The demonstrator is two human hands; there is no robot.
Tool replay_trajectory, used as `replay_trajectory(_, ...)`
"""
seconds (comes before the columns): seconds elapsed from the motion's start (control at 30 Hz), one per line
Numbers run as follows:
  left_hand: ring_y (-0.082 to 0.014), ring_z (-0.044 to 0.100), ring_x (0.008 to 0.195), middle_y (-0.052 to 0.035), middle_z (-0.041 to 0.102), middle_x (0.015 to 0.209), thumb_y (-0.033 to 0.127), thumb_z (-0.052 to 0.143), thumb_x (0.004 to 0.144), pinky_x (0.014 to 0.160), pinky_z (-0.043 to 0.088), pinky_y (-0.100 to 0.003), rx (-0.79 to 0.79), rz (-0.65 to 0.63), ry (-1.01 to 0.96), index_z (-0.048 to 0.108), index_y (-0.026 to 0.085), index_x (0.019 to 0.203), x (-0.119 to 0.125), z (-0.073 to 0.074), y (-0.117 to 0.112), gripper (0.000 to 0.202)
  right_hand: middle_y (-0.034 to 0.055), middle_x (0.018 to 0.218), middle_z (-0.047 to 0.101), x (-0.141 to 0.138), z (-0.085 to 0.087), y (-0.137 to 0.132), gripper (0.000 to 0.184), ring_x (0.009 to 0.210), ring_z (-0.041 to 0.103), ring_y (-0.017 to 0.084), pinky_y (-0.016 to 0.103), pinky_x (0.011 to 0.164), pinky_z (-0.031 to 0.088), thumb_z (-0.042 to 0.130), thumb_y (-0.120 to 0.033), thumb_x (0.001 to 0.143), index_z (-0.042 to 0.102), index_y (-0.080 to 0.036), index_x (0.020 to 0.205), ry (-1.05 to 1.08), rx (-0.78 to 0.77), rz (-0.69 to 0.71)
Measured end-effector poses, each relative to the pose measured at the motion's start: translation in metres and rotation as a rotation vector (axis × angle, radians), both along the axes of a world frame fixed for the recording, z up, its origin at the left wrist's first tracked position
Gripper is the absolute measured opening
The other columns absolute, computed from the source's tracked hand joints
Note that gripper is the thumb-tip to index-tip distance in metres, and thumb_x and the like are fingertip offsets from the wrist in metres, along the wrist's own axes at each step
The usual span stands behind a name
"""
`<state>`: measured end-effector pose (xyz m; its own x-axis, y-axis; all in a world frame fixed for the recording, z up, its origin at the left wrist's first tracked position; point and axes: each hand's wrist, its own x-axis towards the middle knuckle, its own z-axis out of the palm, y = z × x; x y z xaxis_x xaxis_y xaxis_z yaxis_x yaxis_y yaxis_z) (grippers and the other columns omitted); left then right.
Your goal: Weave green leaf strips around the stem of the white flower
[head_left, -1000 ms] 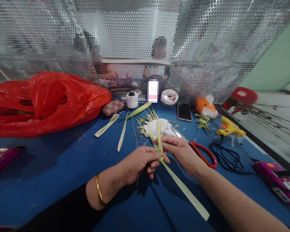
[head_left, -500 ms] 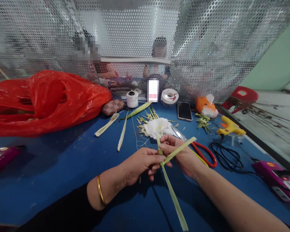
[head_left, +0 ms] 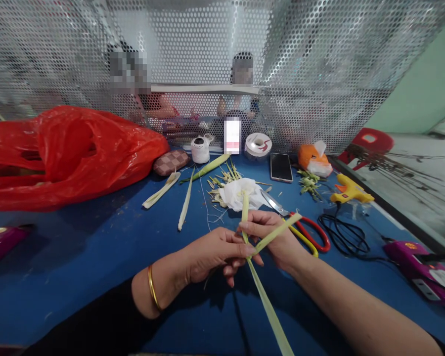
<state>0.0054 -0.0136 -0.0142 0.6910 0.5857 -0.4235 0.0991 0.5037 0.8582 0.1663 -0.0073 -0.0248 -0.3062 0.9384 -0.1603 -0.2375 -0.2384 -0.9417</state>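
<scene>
Red bag (head_left: 77, 148): bulging in glossy, wrinkled plastic left of the crumpled tissue (head_left: 257, 194), gaping at a slit, hiding its contents in shadow.
Orange pack (head_left: 310, 154): sitting beyond and right of the crumpled tissue, holding tissues, with one sticking up.
Checked pouch (head_left: 171, 163): lying beyond and left of the crumpled tissue, rounding softly at the corners.
Thread spool (head_left: 200, 152): standing beyond and left of the crumpled tissue, carrying wound white thread.
Leaf strips (head_left: 269, 301): crossing just nearer than the crumpled tissue, running thin and pale green, with one reaching up toward it, one slanting right, one trailing downward.
Left hand (head_left: 224, 249): pinching the leaf strips near the crossing, between thumb and fingers.
Right hand (head_left: 272, 230): pinching the upright strip between thumb and forefinger.
Scissors (head_left: 276, 204): lying right of the crumpled tissue, spreading red and yellow handles.
Table (head_left: 107, 232): spreading flat and blue left of the crumpled tissue, ending at a dark edge far to the right.
</scene>
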Motion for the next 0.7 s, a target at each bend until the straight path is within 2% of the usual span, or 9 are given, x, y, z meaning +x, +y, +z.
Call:
replay_trajectory(0.2,-0.0043,0.033,0.037,0.0084,0.036,0.045,0.032,0.066,0.079,0.044,0.05,-0.02,-0.034,-0.142,-0.041,0.075,0.013,0.084,-0.003,0.002,0.0,0.022,-0.0016,0.051,0.057,-0.007,-0.001,-0.006,0.025,0.05,0.047,0.009,0.022,0.046,0.035,0.079,-0.034,0.062,0.064,-0.015,0.055,-0.08,0.084,-0.066)
replay_trajectory(0.33,-0.0045,0.036,0.038,0.0076,0.04,0.046,0.035,0.069,0.077,0.045,0.05,-0.021,-0.045,-0.137,-0.042,0.075,0.013,0.084,-0.001,0.001,-0.002,0.024,-0.0022,0.051,0.054,-0.009,-0.001,-0.006,0.025,0.051,0.045,0.01,0.023,0.049,0.037,0.079,-0.035,0.062,0.064,-0.016,0.054,-0.116,0.138,-0.103)
replay_trajectory(0.43,-0.005,0.042,0.04,0.0048,0.049,0.049,0.038,0.069,0.078,0.048,0.048,-0.02,-0.035,-0.031,-0.043,0.075,0.012,0.086,0.0,-0.001,-0.001,0.028,-0.0021,0.054,0.053,-0.006,-0.001,-0.001,0.027,0.05,0.044,0.009,0.022,0.046,0.034,0.077,-0.04,0.066,0.067,-0.015,0.06,-0.143,0.14,-0.126)
replay_trajectory(0.57,-0.0064,0.051,0.046,-0.0006,0.06,0.06,0.046,0.061,0.083,0.052,0.046,-0.019,-0.042,0.174,-0.08,0.073,0.01,0.093,-0.001,-0.003,0.005,0.039,-0.0029,0.057,0.052,-0.001,-0.001,0.005,0.034,0.048,0.043,0.008,0.022,0.045,0.033,0.074,-0.047,0.07,0.072,-0.014,0.079,-0.056,0.074,-0.196)
replay_trajectory(0.7,-0.0089,0.056,0.051,-0.0043,0.064,0.068,0.046,0.053,0.088,0.054,0.047,-0.021,-0.057,0.339,-0.1,0.07,0.01,0.092,-0.003,-0.001,0.01,0.04,-0.0006,0.058,0.06,0.0,0.003,0.004,0.029,0.052,0.047,0.009,0.022,0.052,0.037,0.079,-0.032,0.062,0.072,-0.013,0.084,0.015,-0.001,-0.216)
